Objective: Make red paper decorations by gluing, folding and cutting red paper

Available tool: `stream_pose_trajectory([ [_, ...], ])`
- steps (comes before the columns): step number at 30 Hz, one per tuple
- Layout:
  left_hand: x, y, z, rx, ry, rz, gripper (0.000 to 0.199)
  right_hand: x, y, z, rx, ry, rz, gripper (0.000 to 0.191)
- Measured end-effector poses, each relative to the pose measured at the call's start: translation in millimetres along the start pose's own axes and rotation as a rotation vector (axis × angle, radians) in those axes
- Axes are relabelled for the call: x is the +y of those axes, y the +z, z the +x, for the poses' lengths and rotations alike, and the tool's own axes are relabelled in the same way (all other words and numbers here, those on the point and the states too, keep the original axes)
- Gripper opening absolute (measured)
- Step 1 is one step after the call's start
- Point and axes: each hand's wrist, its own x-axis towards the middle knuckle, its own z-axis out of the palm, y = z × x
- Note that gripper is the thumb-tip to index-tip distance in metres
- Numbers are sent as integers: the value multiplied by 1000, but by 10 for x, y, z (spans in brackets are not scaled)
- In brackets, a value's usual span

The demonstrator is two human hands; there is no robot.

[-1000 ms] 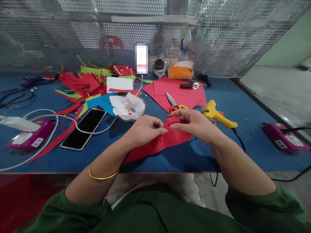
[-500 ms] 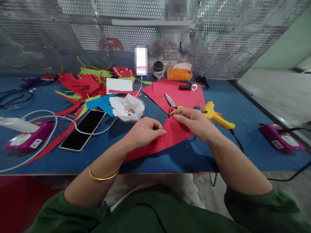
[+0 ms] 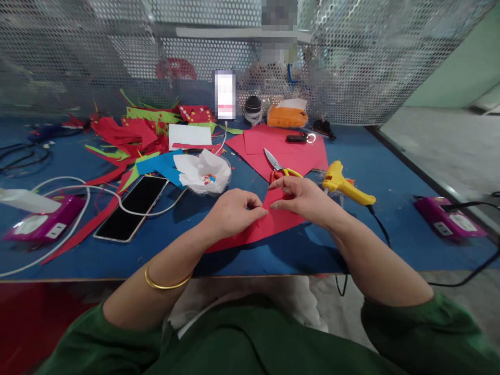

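Note:
A red paper sheet (image 3: 273, 227) lies near the table's front edge, partly under both hands. My left hand (image 3: 239, 211) pinches a raised part of the sheet between thumb and fingers. Just right of it is my right hand (image 3: 302, 199), thumb and fingers apart over the sheet, its thumb tip close to the left fingertips. Scissors (image 3: 275, 160) with red and yellow handles rest behind the right hand, their handles partly covered by it. To the right lies a yellow glue gun (image 3: 346, 185). A bowl (image 3: 222, 177) lined with white paper holds small colored pieces.
A dark phone (image 3: 133, 208) lies left, crossed by a white cable. Purple power strips (image 3: 447, 217) sit at both sides. Red sheets (image 3: 253, 140), paper scraps (image 3: 125, 135), a black-lidded jar (image 3: 253, 110) and an orange packet (image 3: 288, 115) are farther back, before a perforated metal screen.
My right hand has moved its thumb down and left toward the left fingertips, with thumb and fingers now farther apart. The whole view has shifted slightly.

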Motion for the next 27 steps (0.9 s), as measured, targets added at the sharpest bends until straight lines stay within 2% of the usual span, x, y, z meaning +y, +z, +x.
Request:
stream_pose_trajectory([
  [3,-2,-4,0,6,-16,-28,25,13,-10,14,-11,0,40,42],
  [9,-5,10,-4,4,-21,-52,28,15,16,13,-14,34,139,30],
  [15,-21,-4,13,69,-32,-127,27,-53,-14,-3,-28,62,184,27],
  [22,-18,4,13,75,-8,-92,25,-40,36,15,-18,33,200,40],
  [27,-24,36,9,42,34,-39,29,34,102,28,-3,1,169,38],
])
